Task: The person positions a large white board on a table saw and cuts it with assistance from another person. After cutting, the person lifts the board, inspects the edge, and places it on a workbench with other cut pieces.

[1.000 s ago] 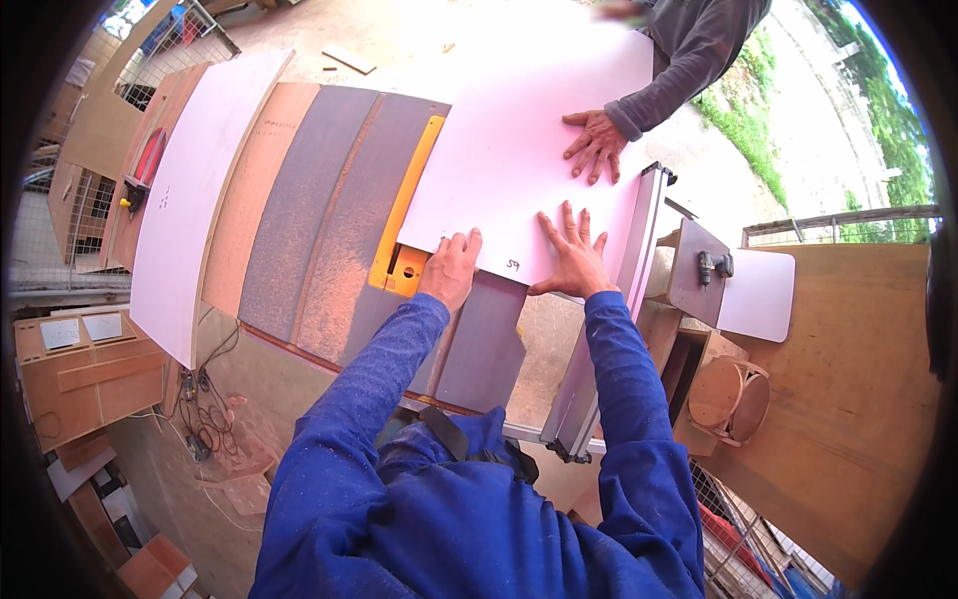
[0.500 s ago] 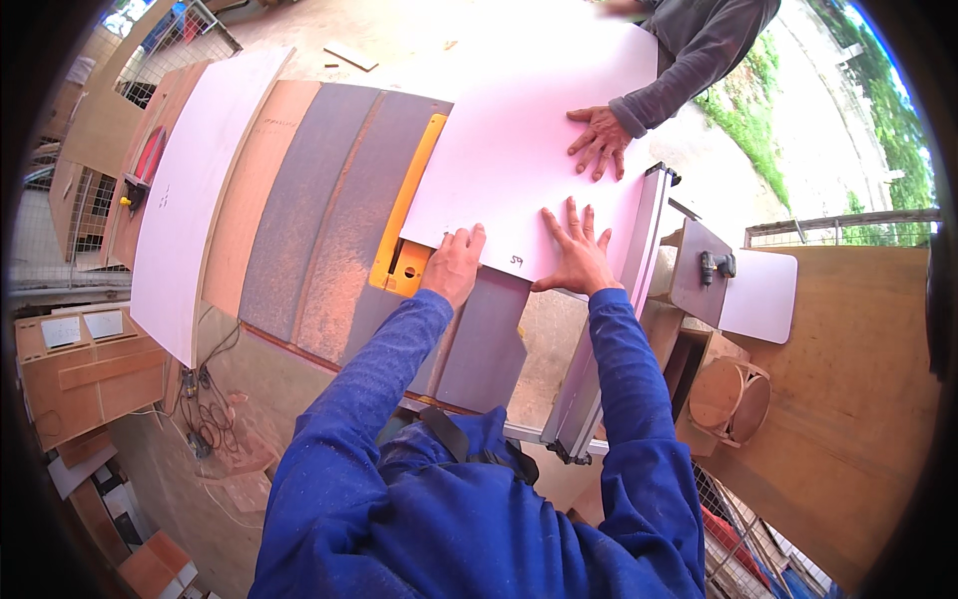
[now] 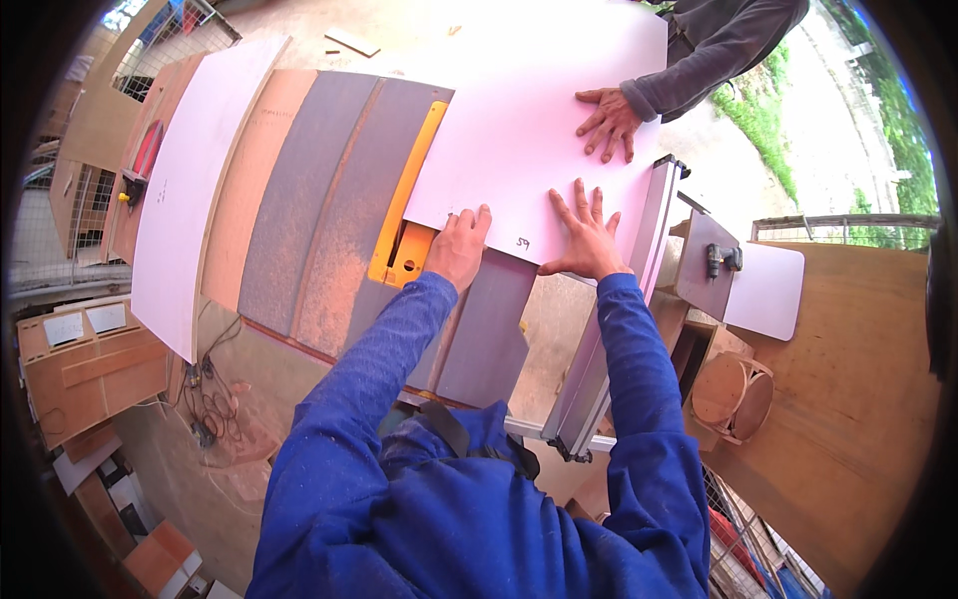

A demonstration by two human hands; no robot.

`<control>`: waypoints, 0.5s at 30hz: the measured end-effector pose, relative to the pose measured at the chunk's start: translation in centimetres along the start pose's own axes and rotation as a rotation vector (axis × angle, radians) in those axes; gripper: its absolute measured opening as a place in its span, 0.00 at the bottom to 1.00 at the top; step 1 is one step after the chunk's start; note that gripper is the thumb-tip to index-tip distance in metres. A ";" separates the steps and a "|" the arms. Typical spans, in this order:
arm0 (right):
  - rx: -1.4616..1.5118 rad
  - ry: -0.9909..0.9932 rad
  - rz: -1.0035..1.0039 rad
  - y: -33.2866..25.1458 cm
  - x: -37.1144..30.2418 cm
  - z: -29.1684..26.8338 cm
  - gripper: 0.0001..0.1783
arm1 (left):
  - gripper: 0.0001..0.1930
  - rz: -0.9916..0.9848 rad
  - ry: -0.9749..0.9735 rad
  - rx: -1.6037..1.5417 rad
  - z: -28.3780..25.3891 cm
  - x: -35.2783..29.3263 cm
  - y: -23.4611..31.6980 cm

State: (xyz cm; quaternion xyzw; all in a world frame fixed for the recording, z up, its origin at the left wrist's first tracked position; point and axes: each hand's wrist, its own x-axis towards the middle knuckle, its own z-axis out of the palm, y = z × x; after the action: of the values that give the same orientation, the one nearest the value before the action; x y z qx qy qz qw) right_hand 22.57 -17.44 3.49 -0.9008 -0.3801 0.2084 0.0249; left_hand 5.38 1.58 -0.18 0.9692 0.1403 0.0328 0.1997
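Our left hand (image 3: 457, 248) rests knuckles-up on the near edge of the white panel (image 3: 529, 130), fingers together and curled over it; our right hand (image 3: 589, 240) lies flat on the panel, fingers spread wide. The panel lies on the saw table (image 3: 319, 220), its right edge along the grey fence (image 3: 654, 225) and its left edge beside the yellow guard (image 3: 404, 195). A co-worker's hand (image 3: 607, 122) presses flat on the far part of the panel, fingers splayed.

We judge the main risk to be our left hand: it sits just beside the yellow guard, near the cutting line, and a slip forward would bring the fingers to the blade. If the co-worker's hand draws the panel off the fence, it could twist, bind and kick back. Our loose blue sleeves (image 3: 399, 339) lie close to the table as well.

On labels: a small dark handwritten mark (image 3: 522, 243) sits on the panel between our hands. A second white board (image 3: 190, 190) lies along the table's left side, with faint writing too small to tell. Brown cardboard boxes (image 3: 85, 364) with pale rectangular labels stand at lower left, and a small white offcut (image 3: 763, 290) rests at right beside a black knob (image 3: 720, 260)
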 end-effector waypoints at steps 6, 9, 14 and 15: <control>-0.001 0.007 -0.006 0.3 0.4 -0.1 0.82 | 0.30 0.003 -0.004 -0.005 -0.2 0.5 0.0; -0.003 0.003 -0.004 0.4 0.7 -0.3 0.81 | 0.30 0.007 0.006 -0.004 -0.2 0.9 0.1; -0.007 0.016 -0.009 0.8 1.3 -0.6 0.81 | 0.30 -0.006 -0.023 0.008 -0.3 1.8 0.1; -0.004 0.012 -0.009 0.9 1.4 -0.7 0.81 | 0.30 -0.005 -0.025 0.009 -0.3 2.0 0.1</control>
State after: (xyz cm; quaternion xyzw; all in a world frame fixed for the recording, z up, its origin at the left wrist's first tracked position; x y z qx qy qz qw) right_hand 24.33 -17.02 3.40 -0.9005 -0.3843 0.2020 0.0263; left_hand 7.27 2.18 0.11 0.9700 0.1405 0.0194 0.1974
